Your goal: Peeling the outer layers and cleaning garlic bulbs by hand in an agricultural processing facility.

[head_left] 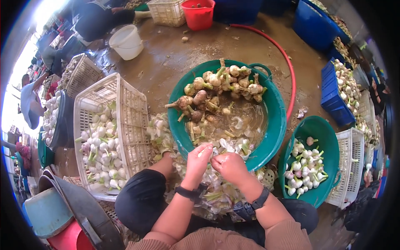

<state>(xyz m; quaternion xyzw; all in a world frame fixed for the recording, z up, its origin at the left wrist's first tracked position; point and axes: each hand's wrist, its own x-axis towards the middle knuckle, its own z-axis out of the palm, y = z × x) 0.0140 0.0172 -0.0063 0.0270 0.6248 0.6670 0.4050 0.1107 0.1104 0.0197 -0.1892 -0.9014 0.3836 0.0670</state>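
Note:
Close together over the near rim of the green tub (pixel 273 137) are my two hands. My left hand (pixel 198 160) is closed, with a pale piece of garlic (pixel 201 154) showing between its fingers; most of it is hidden. Beside it, my right hand (pixel 230 166) is curled in a pinch, and what it grips cannot be made out. Unpeeled, muddy garlic bulbs (pixel 200 97) are heaped at the tub's far and left sides, above brown water (pixel 246 114). Loose peeled skins (pixel 233 146) gather at its near side and pile up (pixel 216 191) between my legs.
A white crate (pixel 135 125) of cleaned garlic (pixel 102 146) stands at left. At right is a smaller green basin (pixel 329 166) with cleaned bulbs (pixel 306 168). A red hose (pixel 289 71) curves across the wet floor. A white bucket (pixel 126 43) and red bucket (pixel 198 16) stand beyond; other people sit far left.

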